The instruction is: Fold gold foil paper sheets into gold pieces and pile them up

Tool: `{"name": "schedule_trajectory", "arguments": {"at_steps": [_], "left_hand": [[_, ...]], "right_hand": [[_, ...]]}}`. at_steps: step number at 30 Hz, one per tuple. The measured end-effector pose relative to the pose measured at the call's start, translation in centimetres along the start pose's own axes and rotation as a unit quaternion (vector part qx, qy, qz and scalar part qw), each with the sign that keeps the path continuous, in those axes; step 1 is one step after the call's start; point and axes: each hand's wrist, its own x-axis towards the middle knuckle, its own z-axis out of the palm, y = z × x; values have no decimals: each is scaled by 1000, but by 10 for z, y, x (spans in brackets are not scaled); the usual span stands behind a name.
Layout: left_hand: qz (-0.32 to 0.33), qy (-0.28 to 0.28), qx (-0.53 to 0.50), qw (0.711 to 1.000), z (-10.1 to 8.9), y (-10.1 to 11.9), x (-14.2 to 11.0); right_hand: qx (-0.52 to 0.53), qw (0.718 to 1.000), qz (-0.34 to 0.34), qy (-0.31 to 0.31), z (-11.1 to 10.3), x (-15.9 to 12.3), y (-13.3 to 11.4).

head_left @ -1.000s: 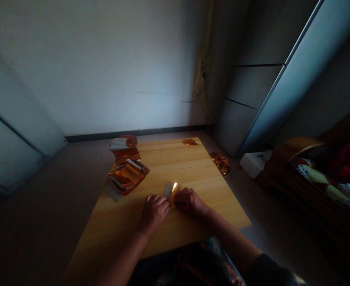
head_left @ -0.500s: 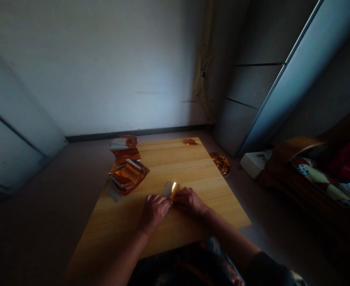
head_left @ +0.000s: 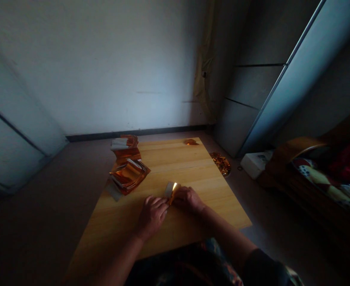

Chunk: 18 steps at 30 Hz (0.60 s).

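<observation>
Item one: a folded strip of gold foil (head_left: 171, 190), its pale side showing, pinched in a narrow grip by the left hand (head_left: 151, 217) and the right hand (head_left: 187, 200). Its lower end sits between the fingertips; its long axis points away from the person, slightly tilted. The right hand appears marginally nearer. Item two: a wooden table (head_left: 112, 234) beneath both hands. Item three: stacked orange foil sheets (head_left: 129, 176), at the table's left edge. Item four: a small foil scrap (head_left: 190, 142), at the far edge. Item five: a crumpled gold foil heap (head_left: 221, 163), on the floor just beyond the table's right side.
</observation>
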Motion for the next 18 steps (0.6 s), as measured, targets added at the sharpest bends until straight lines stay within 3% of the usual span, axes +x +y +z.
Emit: {"name": "schedule_trajectory", "arguments": {"at_steps": [10, 18], "left_hand": [[-16, -41, -5, 999, 0, 0, -5], [9, -55, 20, 998, 1, 0, -13]], "right_hand": [[-29, 993, 114, -25, 2, 10, -12], [-38, 990, 118, -72, -6, 15, -18]]}}
